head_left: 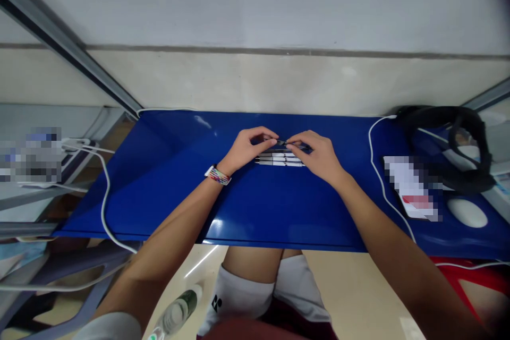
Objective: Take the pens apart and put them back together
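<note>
In the head view, the left hand point(249, 147) and right hand point(316, 155) have their fingertips closed, pinching a slim, dark, pen-like object point(281, 142) between them — its long axis runs left to right, above the glossy blue tabletop point(279, 202). Just on the wearer's side of it lie slender white pens with dark tips point(279, 159), side by side and roughly parallel to it; the right hand is nearer, covering their right ends. A clear plastic bottle with a green label point(179, 312) is below the table — contents unclear.

Hands point(281, 151) over white pens point(279, 159), blue table point(255, 207).
</note>
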Available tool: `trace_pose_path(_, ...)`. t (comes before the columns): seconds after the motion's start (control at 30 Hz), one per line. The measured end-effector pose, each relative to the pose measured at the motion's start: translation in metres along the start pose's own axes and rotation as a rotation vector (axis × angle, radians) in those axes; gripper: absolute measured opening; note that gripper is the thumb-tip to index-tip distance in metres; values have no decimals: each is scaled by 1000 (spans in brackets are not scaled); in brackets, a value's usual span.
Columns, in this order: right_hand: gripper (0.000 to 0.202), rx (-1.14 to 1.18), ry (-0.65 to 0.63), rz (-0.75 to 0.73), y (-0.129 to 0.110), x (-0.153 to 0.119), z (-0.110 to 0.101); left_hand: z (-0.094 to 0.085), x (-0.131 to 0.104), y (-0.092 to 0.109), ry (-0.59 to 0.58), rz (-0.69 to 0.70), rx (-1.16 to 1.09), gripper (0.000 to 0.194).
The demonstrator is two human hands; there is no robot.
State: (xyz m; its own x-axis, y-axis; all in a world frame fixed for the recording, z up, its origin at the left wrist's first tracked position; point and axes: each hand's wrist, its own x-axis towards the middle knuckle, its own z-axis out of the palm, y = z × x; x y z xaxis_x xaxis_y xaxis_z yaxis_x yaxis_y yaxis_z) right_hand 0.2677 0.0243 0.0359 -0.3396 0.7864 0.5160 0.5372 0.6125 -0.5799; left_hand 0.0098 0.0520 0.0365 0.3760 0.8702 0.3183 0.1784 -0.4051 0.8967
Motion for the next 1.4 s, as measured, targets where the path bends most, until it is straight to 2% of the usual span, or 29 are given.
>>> trace_pose_path(0.13, 15, 110, 47, 103, 2, 1, 5, 1, 0, -1, 24, 22, 20, 21)
trace_pose_path(0.3, 17, 475, 194, 354, 11, 7, 2, -3, 3, -6, 139, -13, -16, 24)
trace_pose_path(0.47, 23, 691, 235, 451, 22, 11, -1, -5, 5, -8, 189, -19, -61, 26)
trace_pose_path(0.67, 27, 684, 216, 496, 24, 10, 1, -5, 6, -11, 212, -27, -45, 28)
trace_pose_path(0.97, 26, 620, 240, 438, 29, 11, 6, -7, 6, -12, 195, -39, -80, 27)
trace_pose_path(1.13, 21, 596, 235, 413, 26, 9, 6, -6, 4, -9, 175, -43, -54, 42)
trace_pose_path(1.3, 26, 599, 222, 416, 25, 9, 9, -6, 4, -13, 200, -72, 19, 62)
trace_pose_path(1.4, 28, 611, 229, 427, 28, 9, 11, -7, 4, -16, 186, -83, -8, 58)
